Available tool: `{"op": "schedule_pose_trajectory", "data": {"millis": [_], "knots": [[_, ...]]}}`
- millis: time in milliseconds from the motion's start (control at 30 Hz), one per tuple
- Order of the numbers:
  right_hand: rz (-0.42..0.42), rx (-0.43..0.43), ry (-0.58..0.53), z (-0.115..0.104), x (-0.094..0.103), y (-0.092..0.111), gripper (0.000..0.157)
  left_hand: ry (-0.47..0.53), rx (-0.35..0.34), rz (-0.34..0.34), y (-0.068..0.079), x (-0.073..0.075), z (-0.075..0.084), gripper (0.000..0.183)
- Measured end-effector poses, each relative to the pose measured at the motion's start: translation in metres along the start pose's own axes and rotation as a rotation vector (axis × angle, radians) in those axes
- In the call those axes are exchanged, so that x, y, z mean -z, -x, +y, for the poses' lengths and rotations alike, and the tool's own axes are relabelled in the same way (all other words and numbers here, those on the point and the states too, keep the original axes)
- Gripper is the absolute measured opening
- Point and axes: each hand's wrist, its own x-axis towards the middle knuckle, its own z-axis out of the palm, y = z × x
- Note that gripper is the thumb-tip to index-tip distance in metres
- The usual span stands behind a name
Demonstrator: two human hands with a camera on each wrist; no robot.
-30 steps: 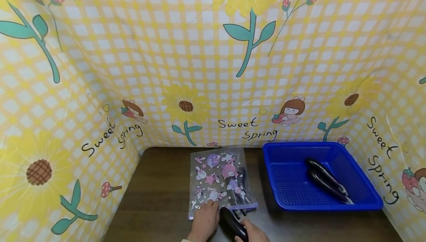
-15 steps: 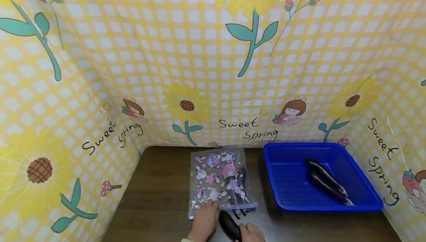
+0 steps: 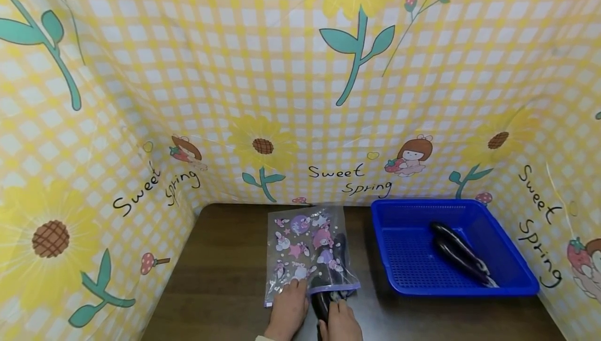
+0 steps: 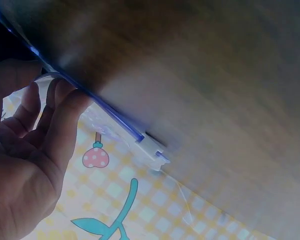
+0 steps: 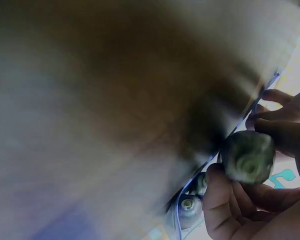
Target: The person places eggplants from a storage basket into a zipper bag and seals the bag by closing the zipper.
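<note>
A clear zip bag (image 3: 293, 239) with pink and purple cartoon prints lies on the table, its purple-edged mouth toward me. My left hand (image 3: 287, 309) pinches the left part of the mouth; the white zip slider (image 4: 152, 154) hangs beside those fingers in the left wrist view. My right hand (image 3: 344, 323) grips a dark eggplant (image 3: 321, 305), whose front end is inside the mouth. Its stem end (image 5: 249, 162) faces the right wrist camera. Other eggplants (image 3: 341, 247) lie in the bag's right side, with stem ends (image 5: 188, 205) showing at the mouth.
A blue plastic basket (image 3: 381, 247) stands on the right of the brown wooden table (image 3: 220, 257), with two eggplants (image 3: 457, 252) in it. A yellow checked cloth (image 3: 300, 96) with flower prints hangs around the back and sides.
My right hand has pushed the eggplant forward and its front end has gone from outside the bag into the mouth. The left hand keeps its hold on the bag's edge.
</note>
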Motion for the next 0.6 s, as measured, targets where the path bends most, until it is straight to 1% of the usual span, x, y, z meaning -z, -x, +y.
{"op": "schedule_pose_trajectory", "data": {"millis": [167,300,367,467,600], "knots": [[0.080,-0.019,0.053,-0.003,-0.006,-0.008,0.045,0.007,-0.001,0.007,0.000,0.002,0.001,0.028],[0.136,-0.045,0.061,-0.006,-0.009,-0.015,0.046,0.011,0.001,-0.015,0.000,0.001,0.001,0.027],[0.165,-0.038,0.077,-0.005,-0.011,-0.018,0.046,0.009,0.002,-0.026,0.000,0.001,0.000,0.027],[0.173,-0.028,0.095,-0.002,-0.012,-0.023,0.047,0.005,0.001,-0.032,0.000,0.002,0.001,0.027],[0.164,-0.019,0.115,0.001,-0.011,-0.027,0.050,0.001,-0.001,-0.018,0.000,0.002,0.001,0.027]]}}
